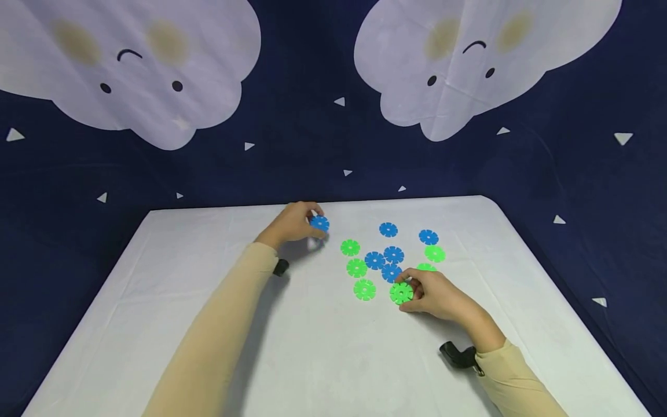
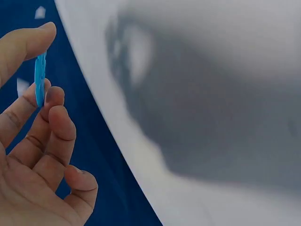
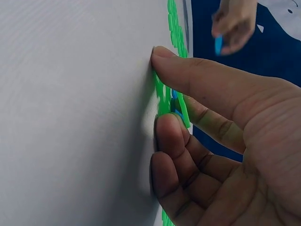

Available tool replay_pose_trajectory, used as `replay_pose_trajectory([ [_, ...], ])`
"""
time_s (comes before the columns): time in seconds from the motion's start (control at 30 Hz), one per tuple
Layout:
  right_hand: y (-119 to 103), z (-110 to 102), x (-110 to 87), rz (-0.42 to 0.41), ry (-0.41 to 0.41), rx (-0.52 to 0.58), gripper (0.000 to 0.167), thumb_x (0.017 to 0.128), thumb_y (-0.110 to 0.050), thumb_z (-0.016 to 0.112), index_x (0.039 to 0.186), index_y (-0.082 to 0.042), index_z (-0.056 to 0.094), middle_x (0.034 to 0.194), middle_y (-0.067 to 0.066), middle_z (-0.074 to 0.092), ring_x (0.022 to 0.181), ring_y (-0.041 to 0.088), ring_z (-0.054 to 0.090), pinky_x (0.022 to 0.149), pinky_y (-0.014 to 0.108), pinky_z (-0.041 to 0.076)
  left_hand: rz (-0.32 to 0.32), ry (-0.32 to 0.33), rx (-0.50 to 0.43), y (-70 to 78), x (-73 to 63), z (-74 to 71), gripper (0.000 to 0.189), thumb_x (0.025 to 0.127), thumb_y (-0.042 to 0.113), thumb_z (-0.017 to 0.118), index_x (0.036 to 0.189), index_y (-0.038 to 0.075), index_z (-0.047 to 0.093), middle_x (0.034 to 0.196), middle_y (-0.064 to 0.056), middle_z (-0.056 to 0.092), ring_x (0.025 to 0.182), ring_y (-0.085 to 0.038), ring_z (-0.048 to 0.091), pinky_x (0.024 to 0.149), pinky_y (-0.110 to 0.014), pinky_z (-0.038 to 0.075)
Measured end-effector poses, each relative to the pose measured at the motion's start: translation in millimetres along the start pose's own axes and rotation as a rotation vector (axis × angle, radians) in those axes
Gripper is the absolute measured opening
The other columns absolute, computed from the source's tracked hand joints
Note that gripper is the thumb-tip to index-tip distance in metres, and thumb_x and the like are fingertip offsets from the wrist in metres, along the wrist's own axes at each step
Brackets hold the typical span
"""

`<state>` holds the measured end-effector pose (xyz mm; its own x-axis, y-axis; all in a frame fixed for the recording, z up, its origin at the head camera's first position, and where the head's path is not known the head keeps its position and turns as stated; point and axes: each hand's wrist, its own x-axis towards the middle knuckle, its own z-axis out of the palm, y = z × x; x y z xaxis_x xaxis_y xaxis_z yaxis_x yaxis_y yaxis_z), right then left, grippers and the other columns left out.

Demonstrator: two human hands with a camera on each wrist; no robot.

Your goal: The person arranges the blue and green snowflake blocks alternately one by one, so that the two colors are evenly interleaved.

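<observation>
Dark-blue backdrop [image 1: 297, 104] behind a white table [image 1: 323, 359]. Left hand [image 1: 296, 223], toward the far edge: narrow pinch of thumb and fingers on a raised blue disc [image 1: 320, 223]. Right hand [image 1: 438, 294], nearer: thumb and fingers gripping a green disc [image 1: 398, 294]. Mostly beyond, on the table: loose blue discs [image 1: 397, 255], loose green discs [image 1: 353, 269].

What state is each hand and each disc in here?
Left hand: pinching a blue disc.
Blue disc: held up off the white table.
Right hand: pinching a green disc.
Green disc: held; table contact unclear.
Five other blue discs: lying flat, unheld.
Five other green discs: lying flat, unheld, one partly hidden by the right hand.
</observation>
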<state>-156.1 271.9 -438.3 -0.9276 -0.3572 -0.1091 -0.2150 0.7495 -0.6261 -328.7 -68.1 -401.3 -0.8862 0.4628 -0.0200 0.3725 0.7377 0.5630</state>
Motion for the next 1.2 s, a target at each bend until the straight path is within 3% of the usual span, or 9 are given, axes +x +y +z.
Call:
replay_pose_trajectory([
  [0.2,-1,0,0.4,-0.003,0.003,-0.005,0.049,0.085,-0.018,0.091,0.128,-0.006,0.070,0.082,-0.003,0.060,0.072,0.008,0.055,0.071,0.026,0.047,-0.093,0.095,-0.016,-66.7,-56.7,-53.2,0.053,0.087,0.028,0.090,0.133,0.010,0.070,0.123,-0.019,0.069,0.098,-0.030,0.065,0.086,-0.041,0.053],
  [0.33,-2,0,0.9,-0.003,0.004,-0.003,0.049,0.085,-0.018,0.092,0.127,-0.006,0.070,0.082,-0.003,0.059,0.072,0.008,0.055,0.070,0.026,0.046,-0.184,0.136,0.010,-107.9,-98.7,-79.9,0.055,0.090,0.033,0.088,0.136,0.010,0.069,0.124,-0.020,0.068,0.106,-0.032,0.063,0.080,-0.035,0.050],
  [0.47,-2,0,1.8,-0.005,0.006,-0.007,0.048,0.084,-0.019,0.092,0.125,-0.007,0.071,0.082,-0.003,0.059,0.072,0.008,0.055,0.070,0.026,0.046,-0.264,0.155,0.049,-143.4,-137.0,-94.7,0.058,0.091,0.037,0.086,0.138,0.008,0.067,0.123,-0.023,0.065,0.108,-0.035,0.062,0.076,-0.033,0.047],
  [0.6,-1,-1,2.4,-0.006,0.007,-0.012,0.048,0.084,-0.020,0.093,0.125,-0.008,0.071,0.082,-0.002,0.059,0.071,0.008,0.054,0.071,0.026,0.046,-0.313,0.136,0.071,-168.3,-164.1,-98.7,0.060,0.091,0.037,0.086,0.138,0.005,0.065,0.122,-0.026,0.065,0.108,-0.038,0.062,0.076,-0.034,0.046],
  [0.8,-1,-1,2.0,-0.006,0.003,-0.010,0.048,0.083,-0.019,0.092,0.124,-0.008,0.070,0.084,0.000,0.058,0.071,0.008,0.054,0.071,0.025,0.046,-0.307,0.104,0.068,-182.3,-179.3,-94.3,0.063,0.090,0.038,0.088,0.136,0.002,0.066,0.120,-0.026,0.066,0.107,-0.038,0.063,0.079,-0.034,0.046],
  [1.03,-4,-2,2.4,-0.003,-0.015,-0.011,0.048,0.083,-0.019,0.093,0.124,-0.007,0.070,0.086,0.000,0.060,0.073,0.009,0.055,0.070,0.025,0.047,-0.263,0.060,0.033,-179.9,-177.2,-82.9,0.060,0.088,0.036,0.089,0.133,0.002,0.069,0.104,-0.013,0.065,0.093,-0.024,0.057,0.075,-0.033,0.044],
  [1.2,-9,-5,5.0,-0.010,-0.050,0.017,0.049,0.082,-0.022,0.095,0.122,-0.006,0.071,0.094,0.002,0.064,0.078,0.011,0.059,0.072,0.025,0.051,-0.251,0.049,0.010,-175.7,-174.6,-75.6,0.058,0.088,0.033,0.089,0.134,0.003,0.070,0.100,-0.009,0.062,0.092,-0.022,0.052,0.076,-0.034,0.042],
])
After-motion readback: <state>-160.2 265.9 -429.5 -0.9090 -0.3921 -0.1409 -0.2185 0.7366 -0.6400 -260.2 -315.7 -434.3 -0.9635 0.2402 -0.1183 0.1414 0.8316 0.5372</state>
